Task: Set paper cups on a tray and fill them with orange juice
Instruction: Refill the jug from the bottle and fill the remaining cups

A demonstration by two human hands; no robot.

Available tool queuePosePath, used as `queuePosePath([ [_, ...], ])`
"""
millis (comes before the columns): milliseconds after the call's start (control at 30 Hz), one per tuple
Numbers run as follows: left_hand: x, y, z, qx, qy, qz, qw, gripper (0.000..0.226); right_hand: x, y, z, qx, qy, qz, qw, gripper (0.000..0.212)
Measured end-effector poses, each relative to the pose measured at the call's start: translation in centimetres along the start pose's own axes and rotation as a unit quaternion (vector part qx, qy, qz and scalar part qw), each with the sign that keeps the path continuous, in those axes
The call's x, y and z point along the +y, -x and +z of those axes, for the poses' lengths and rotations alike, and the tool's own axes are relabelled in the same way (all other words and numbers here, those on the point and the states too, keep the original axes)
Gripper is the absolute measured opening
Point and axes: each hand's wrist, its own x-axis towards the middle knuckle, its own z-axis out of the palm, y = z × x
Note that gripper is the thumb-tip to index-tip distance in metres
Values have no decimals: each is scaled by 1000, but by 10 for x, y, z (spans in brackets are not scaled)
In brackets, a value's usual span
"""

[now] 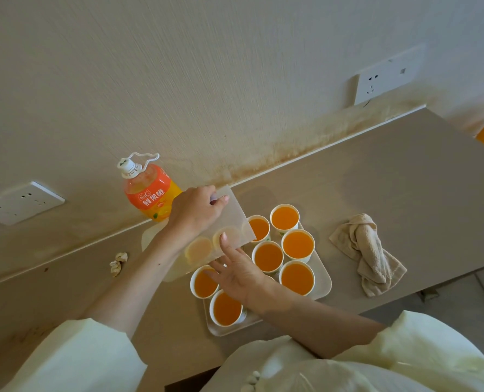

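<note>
A white tray (324, 281) on the counter holds several paper cups (298, 245) filled with orange juice. My left hand (197, 212) grips the far edge of a translucent sheet (235, 219) held over the tray's far-left cups; cup rims show dimly through it. My right hand (239, 271) hovers over the tray's middle with fingers spread, fingertips touching the sheet's near edge. The orange juice bottle (147, 193) stands capped against the wall, behind my left hand.
A crumpled beige cloth (369, 251) lies right of the tray. A small crumpled paper scrap (118, 263) lies to the left. Wall sockets (388, 76) sit above the counter. The counter's edge drops off at lower right.
</note>
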Motion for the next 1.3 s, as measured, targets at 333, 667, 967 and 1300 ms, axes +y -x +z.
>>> queuePosePath([
  [333,3,1,1,4,-3,12,1000,44,-2,4,0,17,-10,-5,1000,78],
  [667,3,0,0,3,-6,5,1000,45,1,-1,-3,5,-12,-5,1000,102],
  [967,-5,3,-1,11,26,-17,999,46,0,2,5,23,2,-7,1000,119],
  [1300,-46,26,-4,56,223,-60,971,44,14,15,15,62,24,-17,998,67],
])
